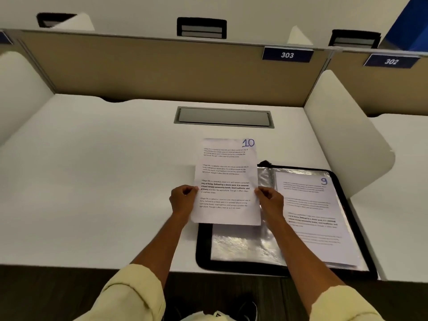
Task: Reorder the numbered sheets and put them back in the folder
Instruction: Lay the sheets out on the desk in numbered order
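Note:
A printed sheet marked 10 [227,172] is held up above the desk, over the left half of the open folder. My left hand [183,200] pinches its left edge and my right hand [269,201] pinches its right edge. The black-edged folder [203,251] lies open at the front right of the desk. Its left clear sleeve [240,246] holds no sheet that I can see. In its right sleeve sits the sheet marked 9 [310,212].
The white desk [104,181] has a grey cable hatch [223,117] at the back. A tan partition [150,72] with a plate reading 303 [287,54] closes the far side. White side dividers [342,140] stand left and right.

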`<control>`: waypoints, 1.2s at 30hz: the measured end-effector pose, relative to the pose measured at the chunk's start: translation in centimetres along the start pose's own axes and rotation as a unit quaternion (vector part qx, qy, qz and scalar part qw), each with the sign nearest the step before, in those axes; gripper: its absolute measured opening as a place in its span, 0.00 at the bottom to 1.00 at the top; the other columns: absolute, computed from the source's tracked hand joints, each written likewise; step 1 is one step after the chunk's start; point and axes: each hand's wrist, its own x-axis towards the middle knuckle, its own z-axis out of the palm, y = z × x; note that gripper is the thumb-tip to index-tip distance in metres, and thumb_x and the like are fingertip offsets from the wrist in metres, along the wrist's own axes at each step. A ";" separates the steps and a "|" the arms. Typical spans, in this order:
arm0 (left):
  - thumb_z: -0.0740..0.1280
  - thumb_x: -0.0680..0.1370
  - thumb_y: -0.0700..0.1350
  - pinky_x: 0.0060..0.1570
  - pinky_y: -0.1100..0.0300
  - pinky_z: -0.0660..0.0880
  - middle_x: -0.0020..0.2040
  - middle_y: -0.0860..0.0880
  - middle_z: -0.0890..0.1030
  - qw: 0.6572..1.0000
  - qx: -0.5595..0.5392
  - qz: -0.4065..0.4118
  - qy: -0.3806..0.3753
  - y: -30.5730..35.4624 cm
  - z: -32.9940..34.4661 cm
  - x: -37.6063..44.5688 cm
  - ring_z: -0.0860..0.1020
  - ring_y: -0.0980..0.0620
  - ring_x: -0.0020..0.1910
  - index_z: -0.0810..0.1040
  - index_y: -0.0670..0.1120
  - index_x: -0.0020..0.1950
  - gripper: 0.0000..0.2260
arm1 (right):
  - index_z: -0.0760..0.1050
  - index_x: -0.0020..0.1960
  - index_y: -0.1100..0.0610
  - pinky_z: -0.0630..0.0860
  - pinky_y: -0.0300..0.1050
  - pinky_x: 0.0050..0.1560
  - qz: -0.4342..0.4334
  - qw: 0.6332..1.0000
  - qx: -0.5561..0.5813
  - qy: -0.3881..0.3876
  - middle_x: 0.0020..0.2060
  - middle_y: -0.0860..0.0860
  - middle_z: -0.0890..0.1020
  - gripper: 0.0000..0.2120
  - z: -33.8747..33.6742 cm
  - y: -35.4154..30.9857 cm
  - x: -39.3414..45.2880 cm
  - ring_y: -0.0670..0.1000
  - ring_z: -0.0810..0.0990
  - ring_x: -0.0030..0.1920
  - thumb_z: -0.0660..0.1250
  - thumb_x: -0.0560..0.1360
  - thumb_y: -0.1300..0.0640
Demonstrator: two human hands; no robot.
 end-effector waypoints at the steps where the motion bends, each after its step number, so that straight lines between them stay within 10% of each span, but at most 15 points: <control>1: 0.71 0.77 0.44 0.41 0.59 0.75 0.40 0.49 0.83 1.000 0.000 -0.003 0.003 -0.2 -0.9 0.3 0.79 0.49 0.40 0.82 0.42 0.42 0.07 | 0.83 0.56 0.61 0.77 0.38 0.38 0.006 1.000 0.007 -0.008 0.46 0.54 0.85 0.08 0.9 0.1 -0.4 0.50 0.82 0.43 0.72 0.77 0.62; 13: 0.71 0.78 0.44 0.42 0.59 0.73 0.42 0.46 0.83 0.999 0.005 -0.005 0.035 -3.3 -10.6 3.9 0.79 0.49 0.41 0.83 0.39 0.45 0.08 | 0.83 0.49 0.56 0.83 0.55 0.43 0.035 0.998 -0.015 -0.045 0.43 0.53 0.86 0.03 10.5 1.3 -4.8 0.56 0.85 0.45 0.72 0.76 0.61; 20: 0.71 0.77 0.43 0.44 0.58 0.75 0.44 0.44 0.84 0.999 0.027 0.000 0.035 -5.0 -14.2 5.2 0.79 0.47 0.41 0.83 0.39 0.45 0.08 | 0.82 0.49 0.56 0.76 0.39 0.41 0.006 0.997 -0.064 -0.036 0.43 0.51 0.85 0.02 13.8 1.5 -7.5 0.50 0.82 0.42 0.72 0.77 0.61; 29: 0.74 0.75 0.44 0.50 0.52 0.79 0.45 0.43 0.85 0.996 0.085 0.005 0.021 -7.0 -16.3 6.4 0.81 0.46 0.44 0.84 0.39 0.47 0.08 | 0.83 0.52 0.59 0.81 0.49 0.53 -0.021 0.989 -0.144 -0.008 0.44 0.52 0.85 0.07 16.3 2.6 -9.2 0.51 0.83 0.46 0.73 0.75 0.61; 36: 0.75 0.73 0.43 0.49 0.56 0.76 0.47 0.44 0.84 0.988 0.152 0.019 0.005 -8.1 -17.1 6.4 0.82 0.45 0.47 0.84 0.41 0.50 0.09 | 0.80 0.54 0.62 0.74 0.36 0.42 -0.054 0.964 -0.259 -0.001 0.42 0.52 0.81 0.08 17.2 2.8 -10.2 0.50 0.79 0.43 0.72 0.75 0.64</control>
